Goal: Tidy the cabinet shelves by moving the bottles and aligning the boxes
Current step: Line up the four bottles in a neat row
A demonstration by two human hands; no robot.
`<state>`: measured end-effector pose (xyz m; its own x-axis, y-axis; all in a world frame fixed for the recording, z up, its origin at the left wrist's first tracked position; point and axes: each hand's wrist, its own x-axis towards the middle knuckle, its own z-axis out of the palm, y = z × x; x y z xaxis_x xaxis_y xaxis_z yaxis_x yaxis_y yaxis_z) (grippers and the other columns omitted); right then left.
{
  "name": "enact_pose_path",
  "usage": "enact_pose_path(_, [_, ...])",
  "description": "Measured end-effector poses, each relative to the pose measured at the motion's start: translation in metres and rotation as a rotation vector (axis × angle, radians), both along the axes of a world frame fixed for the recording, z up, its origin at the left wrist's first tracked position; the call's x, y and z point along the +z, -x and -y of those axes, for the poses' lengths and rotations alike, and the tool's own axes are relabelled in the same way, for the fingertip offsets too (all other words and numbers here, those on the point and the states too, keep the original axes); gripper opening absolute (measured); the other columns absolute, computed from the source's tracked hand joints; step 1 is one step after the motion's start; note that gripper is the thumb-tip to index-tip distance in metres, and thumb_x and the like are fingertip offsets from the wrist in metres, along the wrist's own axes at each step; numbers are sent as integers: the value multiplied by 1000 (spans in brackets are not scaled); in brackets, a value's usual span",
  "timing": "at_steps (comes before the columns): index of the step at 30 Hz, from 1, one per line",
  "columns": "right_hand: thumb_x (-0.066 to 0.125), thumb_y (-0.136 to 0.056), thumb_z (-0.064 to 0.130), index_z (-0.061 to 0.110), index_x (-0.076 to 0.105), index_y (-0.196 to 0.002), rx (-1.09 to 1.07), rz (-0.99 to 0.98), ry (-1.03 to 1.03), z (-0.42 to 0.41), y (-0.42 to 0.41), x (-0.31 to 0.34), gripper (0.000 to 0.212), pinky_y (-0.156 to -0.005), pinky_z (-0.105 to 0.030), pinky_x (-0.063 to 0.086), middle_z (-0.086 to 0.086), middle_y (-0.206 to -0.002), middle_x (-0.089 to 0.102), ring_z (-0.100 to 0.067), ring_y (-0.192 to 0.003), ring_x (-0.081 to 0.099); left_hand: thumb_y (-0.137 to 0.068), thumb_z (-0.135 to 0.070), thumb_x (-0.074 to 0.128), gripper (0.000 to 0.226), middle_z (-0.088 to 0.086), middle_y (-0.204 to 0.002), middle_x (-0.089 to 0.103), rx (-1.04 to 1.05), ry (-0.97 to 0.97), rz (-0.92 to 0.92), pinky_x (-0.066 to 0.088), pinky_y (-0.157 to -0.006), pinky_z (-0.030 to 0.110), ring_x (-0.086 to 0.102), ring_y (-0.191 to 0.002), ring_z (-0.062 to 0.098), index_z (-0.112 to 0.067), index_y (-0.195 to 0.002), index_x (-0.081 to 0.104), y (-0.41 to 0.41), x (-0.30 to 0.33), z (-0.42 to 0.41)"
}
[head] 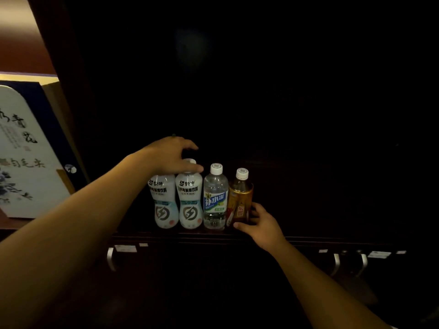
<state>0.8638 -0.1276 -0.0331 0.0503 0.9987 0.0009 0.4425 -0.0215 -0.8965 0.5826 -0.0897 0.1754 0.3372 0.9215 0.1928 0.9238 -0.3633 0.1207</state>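
On the dark cabinet shelf (308,236), near its front edge, four bottles are stood upright in a tight row. From left to right, two white bottles (164,203) (190,205) with matching printed labels are followed by a clear bottle (215,198) with a blue-and-green label and white cap, then an amber bottle (240,198) with a white cap. Neighbouring bottles are set just beside one another.

The tops of the two white bottles are covered by the left hand (171,155), which is laid over them with the fingers curved downward; the cap of the second white bottle is visible beneath the fingers. The lower part of the amber bottle is gripped by the right hand (261,224), with the thumb at its base and the fingers wrapped behind it.

Below the shelf, metal handles (110,258) (336,264) are mounted on the dark cabinet front. To the left, a white panel (26,157) with calligraphy and blue floral painting is stood against the cabinet side. The interior above the bottles is too dark to be read.
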Motion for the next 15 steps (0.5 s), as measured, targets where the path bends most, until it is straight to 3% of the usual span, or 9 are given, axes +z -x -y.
enact_pose_path(5, [86,-75,35,26,47,-143,-17,5,-31,1,5,-1,79,-95,-34,51,-3,-134,60,-14,-110,61,-82,-57,72,50,-4,-117,68,-20,158,152,49,-99,42,61,-111,17,-28,-123,65,14,-20,1])
enact_pose_path(15, [86,-75,30,25,47,-143,-21,-24,-23,3,5,1,78,-91,-29,49,-3,-134,60,-9,-104,60,-86,-53,70,51,-2,-120,67,-68,165,199,47,-101,44,60,-114,17,-25,-128,64,15,-22,1])
